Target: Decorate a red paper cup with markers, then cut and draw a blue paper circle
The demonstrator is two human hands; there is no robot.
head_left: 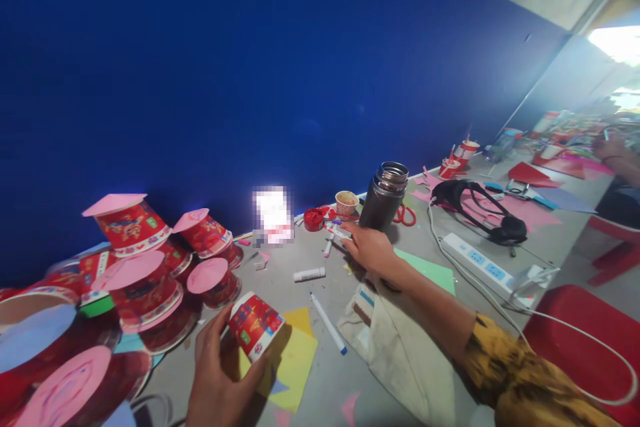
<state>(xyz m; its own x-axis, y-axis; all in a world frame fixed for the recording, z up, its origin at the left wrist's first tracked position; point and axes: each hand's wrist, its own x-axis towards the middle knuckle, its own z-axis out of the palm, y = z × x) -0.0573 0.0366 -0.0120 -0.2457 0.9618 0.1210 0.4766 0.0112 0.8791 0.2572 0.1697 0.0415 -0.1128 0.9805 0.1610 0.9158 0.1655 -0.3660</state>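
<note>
My left hand (220, 363) grips a red printed paper cup (257, 325), tilted over yellow paper sheets (300, 353). Stretched forward, my right hand (367, 248) has its fingertips closed on a white marker (339, 232), partly covered by the fingers. Another small marker (328, 245) lies just beside these fingertips. Between my hands, a capped white marker (309, 274) and a blue-ended marker (327, 323) rest on the grey table (295, 293). Just behind my right hand stands a dark open thermos (384, 197).
Red paper cups with pink paper tops (133, 223) crowd the left side. A red tape roll (313, 219) and patterned cup (346, 203) sit near the blue wall (250, 80). A cloth bag (400, 340), power strip (477, 260) and black headset (480, 210) lie right.
</note>
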